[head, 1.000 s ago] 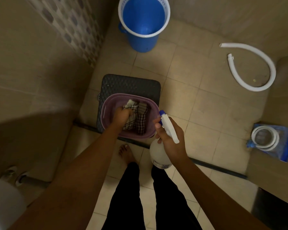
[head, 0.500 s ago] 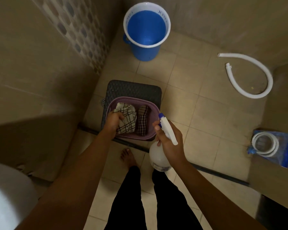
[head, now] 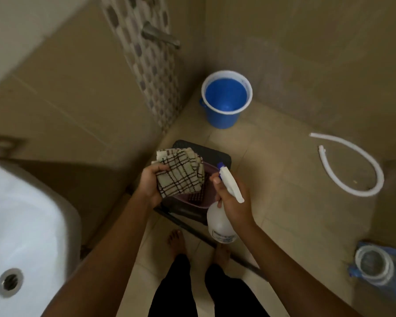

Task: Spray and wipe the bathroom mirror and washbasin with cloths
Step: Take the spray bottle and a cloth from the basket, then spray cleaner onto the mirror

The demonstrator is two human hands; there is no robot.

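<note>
Head view: the left hand (head: 149, 187) grips 1 folded checked cloth (head: 180, 173) above the purple basket (head: 205, 191) at 12 o'clock of the feet; the right hand (head: 232, 199) is wrapped round the neck of 1 white spray bottle (head: 220, 221), forefinger near the trigger; a stray squeeze could likely spray the floor, and the loosely folded cloth may fall open and drop; 1 washbasin (head: 21, 223) sits at 9 o'clock, the mirror out of view; also 1 blue bucket (head: 225, 100) at 12 o'clock, 1 white hose (head: 357, 165) at 2 o'clock, 1 dark cloth (head: 196, 197) lying in the basket.
</note>
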